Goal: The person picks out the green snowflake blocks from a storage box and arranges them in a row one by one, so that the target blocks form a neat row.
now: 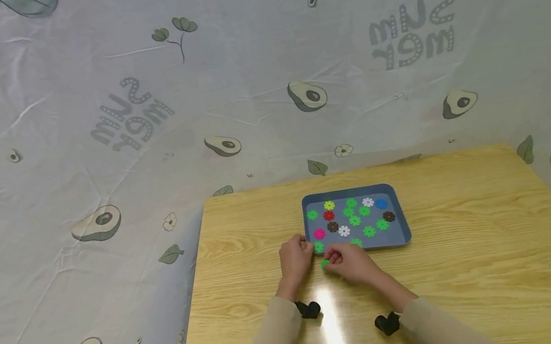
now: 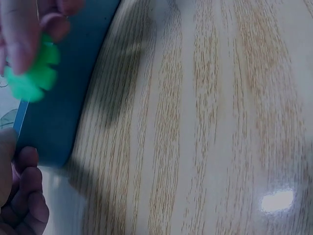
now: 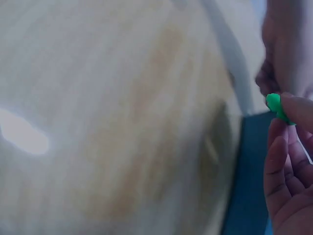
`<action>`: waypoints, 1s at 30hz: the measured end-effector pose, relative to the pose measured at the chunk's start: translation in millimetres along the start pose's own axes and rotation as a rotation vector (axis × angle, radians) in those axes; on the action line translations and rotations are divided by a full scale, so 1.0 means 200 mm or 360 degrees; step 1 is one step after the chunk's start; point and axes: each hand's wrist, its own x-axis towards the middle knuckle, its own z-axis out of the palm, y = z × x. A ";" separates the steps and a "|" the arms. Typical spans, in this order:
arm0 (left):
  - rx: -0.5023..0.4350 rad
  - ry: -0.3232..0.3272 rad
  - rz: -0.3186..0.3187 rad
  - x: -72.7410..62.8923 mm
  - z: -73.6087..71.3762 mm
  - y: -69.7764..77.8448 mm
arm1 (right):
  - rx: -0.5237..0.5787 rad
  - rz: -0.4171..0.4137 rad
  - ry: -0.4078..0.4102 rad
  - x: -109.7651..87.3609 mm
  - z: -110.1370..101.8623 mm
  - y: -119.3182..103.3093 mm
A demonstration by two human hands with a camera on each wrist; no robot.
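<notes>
My right hand (image 1: 354, 263) pinches a green flower-shaped plastic disc (image 1: 325, 264) between thumb and fingertips, just in front of the tray's near edge in the head view. The same disc's notched face (image 2: 32, 81) shows in the left wrist view. At the near left corner of the blue-grey tray (image 1: 393, 236), my left hand (image 1: 295, 259) grips the rim, its thumb at the edge and its fingers curled below. Inside the tray lie several more notched discs: mostly green ones, plus white discs (image 1: 344, 231), brown, red, yellow, blue and a pink disc (image 1: 319, 234).
The tray stands on a wood-grain table (image 1: 479, 225). Behind and to the left hangs a pale cloth (image 1: 240, 71) printed with avocados and leaves. A black wrist strap piece (image 1: 388, 323) sticks out from each sleeve, and bright glare lies on the table between the forearms.
</notes>
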 end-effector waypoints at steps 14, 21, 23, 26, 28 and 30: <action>-0.0001 -0.0008 -0.0052 0.00 0.00 0.00 | -0.0284 0.0046 0.0070 -0.02 0.16 0.07; -0.0013 0.0008 -0.0039 0.01 0.00 0.02 | -0.0408 -0.0083 0.0123 0.00 0.18 0.09; -0.0013 0.0009 -0.0037 0.01 0.00 0.01 | -0.0412 -0.0098 0.0134 0.00 0.18 0.09; -0.0013 0.0007 -0.0042 0.01 0.00 0.01 | -0.0412 -0.0091 0.0118 -0.01 0.18 0.09; -0.0009 0.0008 -0.0044 0.00 0.00 0.00 | -0.0404 -0.0097 0.0093 -0.01 0.17 0.08; -0.0008 0.0009 -0.0045 0.00 0.01 -0.01 | -0.0379 -0.0101 0.0064 -0.02 0.16 0.06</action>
